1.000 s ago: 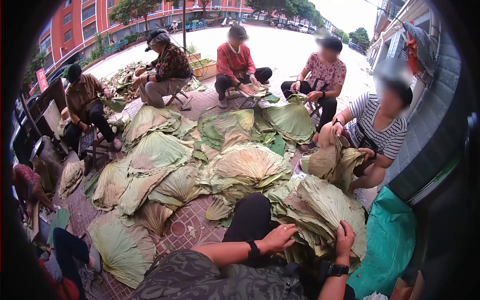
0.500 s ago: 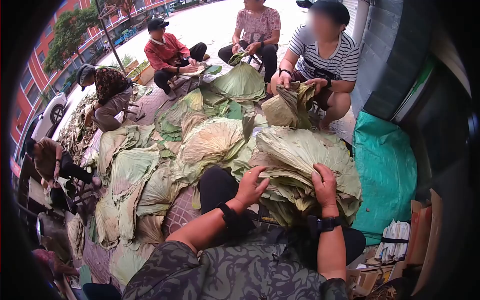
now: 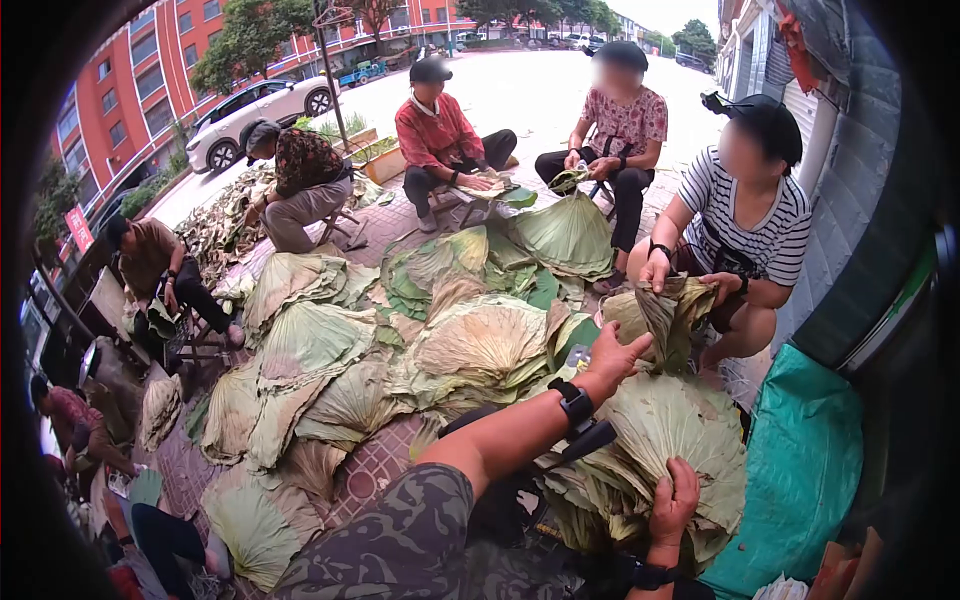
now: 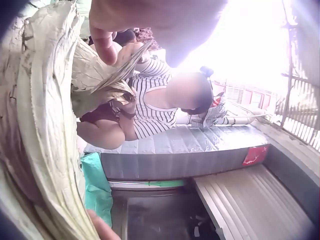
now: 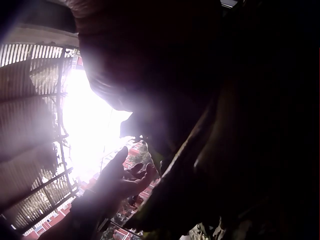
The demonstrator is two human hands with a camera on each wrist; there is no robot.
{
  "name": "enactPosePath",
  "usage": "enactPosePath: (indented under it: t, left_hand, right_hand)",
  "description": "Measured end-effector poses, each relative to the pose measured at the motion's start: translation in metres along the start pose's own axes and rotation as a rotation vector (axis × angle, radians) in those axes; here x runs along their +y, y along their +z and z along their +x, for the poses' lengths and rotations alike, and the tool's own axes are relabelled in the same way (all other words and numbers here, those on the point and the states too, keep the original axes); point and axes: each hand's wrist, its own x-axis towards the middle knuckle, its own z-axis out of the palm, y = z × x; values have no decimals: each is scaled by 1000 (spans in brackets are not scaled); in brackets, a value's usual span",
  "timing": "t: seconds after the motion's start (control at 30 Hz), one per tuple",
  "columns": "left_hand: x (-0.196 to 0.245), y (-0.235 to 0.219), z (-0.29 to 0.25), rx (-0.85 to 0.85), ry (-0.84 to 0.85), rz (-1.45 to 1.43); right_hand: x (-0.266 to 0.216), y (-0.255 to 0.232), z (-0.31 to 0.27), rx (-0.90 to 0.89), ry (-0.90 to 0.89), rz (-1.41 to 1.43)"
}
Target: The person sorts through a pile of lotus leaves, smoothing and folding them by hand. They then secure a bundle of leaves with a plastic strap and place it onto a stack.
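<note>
Before me on my lap lies a thick stack of dried lotus leaves [image 3: 680, 425], pale green and tan with radiating veins. My left hand [image 3: 612, 358] reaches out past its far left side, index finger extended and nothing held. From the left wrist view, that hand [image 4: 155, 22] hangs over the leaf edges [image 4: 50, 120]. My right hand [image 3: 675, 500] rests against the near side of the stack, fingers loosely extended upward. Just beyond, a person in a striped shirt [image 3: 755, 215] holds folded brown leaves [image 3: 675, 310] close to my left fingertips. The right wrist view is mostly dark.
Spread leaf piles [image 3: 480, 340] cover the brick paving ahead. Several people sit around them on low stools. To my right are a green plastic sheet [image 3: 800, 470] and a grey wall [image 3: 880, 220]. A white car [image 3: 260, 115] stands behind.
My left hand has left the stack and moved forward and right, toward the person in stripes. My right hand stays at the stack. The head view swung right, then back left.
</note>
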Motion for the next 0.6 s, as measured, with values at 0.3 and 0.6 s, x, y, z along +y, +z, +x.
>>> enactPosePath:
  t: [0.3, 0.6]
  left_hand:
    - [-16, 39, 54, -78, -191, -271]
    - [-17, 46, 68, -2, -194, -327]
  right_hand:
    - [-2, -4, -1, -19, 14, -49]
    - [-6, -5, 1, -21, 7, -35]
